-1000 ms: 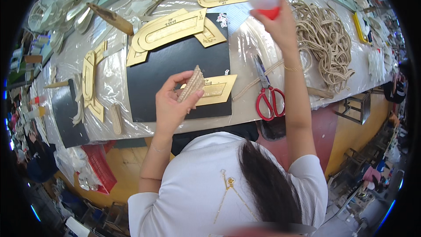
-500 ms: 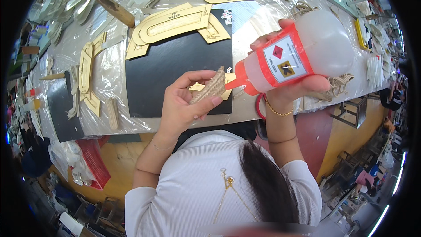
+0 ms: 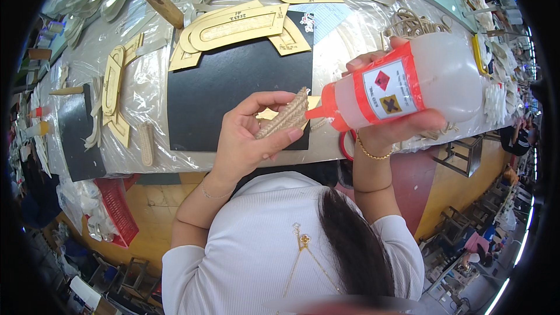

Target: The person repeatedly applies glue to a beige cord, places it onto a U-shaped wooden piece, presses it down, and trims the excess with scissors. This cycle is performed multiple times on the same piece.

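Between the thumb and fingers of my left hand (image 3: pixel 248 128) is a woven, braided beige strip (image 3: pixel 286 118), tilted up to the right. My right hand (image 3: pixel 402 128) grips a translucent squeeze bottle (image 3: pixel 446 76) with a red nozzle and red bands around a hazard label. The bottle lies nearly sideways, its nozzle tip at the right edge of the strip; whether liquid comes out is too small to tell. Below both hands is a black board (image 3: pixel 233 93). Yellow card templates (image 3: pixel 239 28) with oval cutouts overlap its far edge.
A pointed wooden tool (image 3: pixel 157 1) stands beyond the board. More yellow templates (image 3: pixel 112 90) and another braided piece (image 3: pixel 145 143) lie at the left. Coiled beige cord (image 3: pixel 414 23) sits behind the bottle. A red basket (image 3: pixel 119 213) is below the table's left side; a stool (image 3: pixel 464 154) stands at the right.
The bottle has shifted slightly right and down, and its nozzle has moved along the braided strip's edge. My left hand keeps its hold on the strip, almost in place.
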The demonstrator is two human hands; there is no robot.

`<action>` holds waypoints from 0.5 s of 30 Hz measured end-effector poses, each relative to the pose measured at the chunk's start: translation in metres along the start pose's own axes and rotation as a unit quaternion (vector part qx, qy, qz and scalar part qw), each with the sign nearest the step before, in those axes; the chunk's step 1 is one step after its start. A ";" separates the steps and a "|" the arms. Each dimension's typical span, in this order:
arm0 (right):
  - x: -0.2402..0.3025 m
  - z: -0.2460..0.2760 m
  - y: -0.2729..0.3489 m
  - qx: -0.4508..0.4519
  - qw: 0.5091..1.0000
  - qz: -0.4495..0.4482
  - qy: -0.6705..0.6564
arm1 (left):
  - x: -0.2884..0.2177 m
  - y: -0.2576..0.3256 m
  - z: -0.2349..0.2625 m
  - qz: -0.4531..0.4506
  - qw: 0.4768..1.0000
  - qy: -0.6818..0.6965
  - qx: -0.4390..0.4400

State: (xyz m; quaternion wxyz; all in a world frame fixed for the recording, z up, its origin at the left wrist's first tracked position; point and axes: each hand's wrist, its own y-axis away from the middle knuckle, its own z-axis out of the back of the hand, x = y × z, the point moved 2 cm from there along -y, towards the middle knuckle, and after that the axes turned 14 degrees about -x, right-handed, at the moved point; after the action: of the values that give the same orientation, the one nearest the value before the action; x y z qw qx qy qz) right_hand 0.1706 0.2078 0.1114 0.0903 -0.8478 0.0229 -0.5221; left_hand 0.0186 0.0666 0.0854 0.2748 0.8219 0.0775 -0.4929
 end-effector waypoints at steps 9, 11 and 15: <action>0.004 0.000 -0.002 -0.012 0.996 0.052 0.067 | 0.000 0.003 -0.004 0.046 0.999 0.025 0.005; 0.006 0.001 -0.003 -0.062 0.987 0.080 0.122 | -0.001 0.003 -0.004 0.051 0.998 0.025 0.004; 0.003 -0.003 -0.003 0.016 0.999 0.049 -0.014 | -0.002 0.004 -0.005 0.059 0.998 0.035 0.007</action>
State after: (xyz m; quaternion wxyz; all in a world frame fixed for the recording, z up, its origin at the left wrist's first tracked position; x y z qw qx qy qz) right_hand 0.1686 0.2101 0.1158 0.1294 -0.8515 0.0552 -0.5051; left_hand 0.0231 0.0656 0.0900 0.2951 0.8438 0.0352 -0.4468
